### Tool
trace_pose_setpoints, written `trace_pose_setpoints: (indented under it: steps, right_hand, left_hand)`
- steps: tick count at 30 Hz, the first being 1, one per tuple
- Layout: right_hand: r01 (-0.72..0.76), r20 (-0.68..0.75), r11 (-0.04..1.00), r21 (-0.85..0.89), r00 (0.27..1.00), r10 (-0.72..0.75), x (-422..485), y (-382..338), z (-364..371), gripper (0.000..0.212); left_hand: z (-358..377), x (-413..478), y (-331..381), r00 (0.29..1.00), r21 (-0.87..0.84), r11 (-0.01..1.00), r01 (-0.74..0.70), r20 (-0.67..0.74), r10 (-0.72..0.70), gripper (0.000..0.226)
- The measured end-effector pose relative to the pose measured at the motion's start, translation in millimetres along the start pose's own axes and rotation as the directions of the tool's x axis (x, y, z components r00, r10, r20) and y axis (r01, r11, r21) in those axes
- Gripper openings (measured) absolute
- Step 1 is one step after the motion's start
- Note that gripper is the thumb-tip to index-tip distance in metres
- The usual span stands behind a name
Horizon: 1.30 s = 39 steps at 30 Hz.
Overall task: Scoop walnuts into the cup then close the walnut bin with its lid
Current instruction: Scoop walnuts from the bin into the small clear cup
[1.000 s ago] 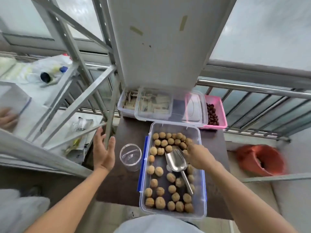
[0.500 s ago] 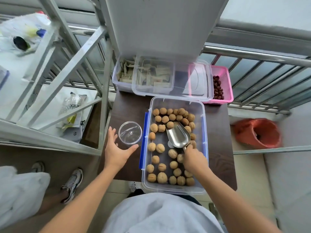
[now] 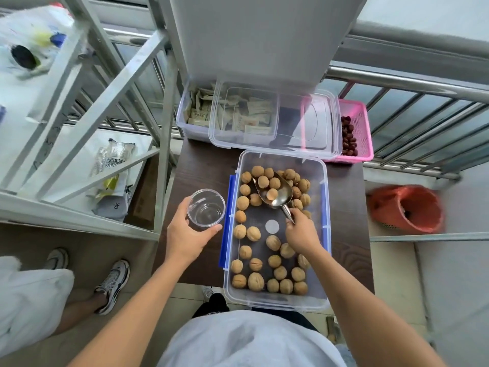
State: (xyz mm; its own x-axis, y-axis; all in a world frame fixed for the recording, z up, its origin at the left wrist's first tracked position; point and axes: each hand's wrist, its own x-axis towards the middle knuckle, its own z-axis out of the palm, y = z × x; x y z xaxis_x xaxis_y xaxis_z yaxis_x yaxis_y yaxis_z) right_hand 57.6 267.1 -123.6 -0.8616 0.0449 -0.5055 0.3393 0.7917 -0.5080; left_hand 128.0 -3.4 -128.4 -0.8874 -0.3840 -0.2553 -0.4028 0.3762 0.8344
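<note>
A clear walnut bin (image 3: pixel 324 234) with blue side clips stands open on a dark table (image 3: pixel 203 165), holding several walnuts (image 3: pixel 253 233). My right hand (image 3: pixel 301 234) grips the handle of a metal scoop (image 3: pixel 277 193) whose bowl lies among the far walnuts with one walnut in it. My left hand (image 3: pixel 185 234) holds an empty clear cup (image 3: pixel 206 210) just left of the bin. The bin's clear lid (image 3: pixel 304 133) lies behind it, across two other containers.
A clear box of paper sachets (image 3: pixel 201 112) and a pink basket of red dates (image 3: pixel 354 128) sit at the table's far edge. A metal rack (image 3: pixel 119 83) stands left, railings behind, an orange bucket (image 3: pixel 404 207) right. Another person's feet (image 3: pixel 113 282) are lower left.
My left hand moved from beside the cup to holding it. My right hand pushed the scoop toward the far walnuts, and one walnut now lies in its bowl.
</note>
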Motion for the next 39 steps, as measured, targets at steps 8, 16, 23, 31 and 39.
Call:
trace_pose_setpoints:
  steps: [8, 16, 23, 31, 39]
  right_hand:
    - [0.043, -0.008, 0.976, 0.216, 0.999, -0.043, -28, 24, -3, 0.034]
    - [0.088, -0.006, 0.970, 0.227, 0.996, -0.088, -53, 30, -21, 0.034]
    - [0.224, 0.076, 0.961, 0.163, 0.968, -0.239, -83, 6, -71, 0.037]
    - [0.414, 0.258, 0.892, -0.180, 0.895, -0.363, -104, -59, -112, 0.014]
    - [0.450, 0.270, 0.853, -0.263, 0.884, -0.382, -105, -77, -120, 0.025]
  left_hand:
    - [-4, -5, 17, 1.000, 0.050, 0.999, 0.000, -0.023, 0.002, 0.097]
    - [-2, -6, 22, 0.999, 0.095, 0.994, -0.047, 0.001, 0.047, 0.107]
    - [-1, -2, 26, 0.991, 0.106, 0.985, -0.133, 0.018, 0.132, 0.093]
    - [-1, -3, 30, 0.991, 0.086, 0.989, -0.124, 0.059, 0.119, 0.103]
    - [-6, -5, 31, 0.992, 0.040, 0.992, -0.123, 0.025, 0.122, 0.096]
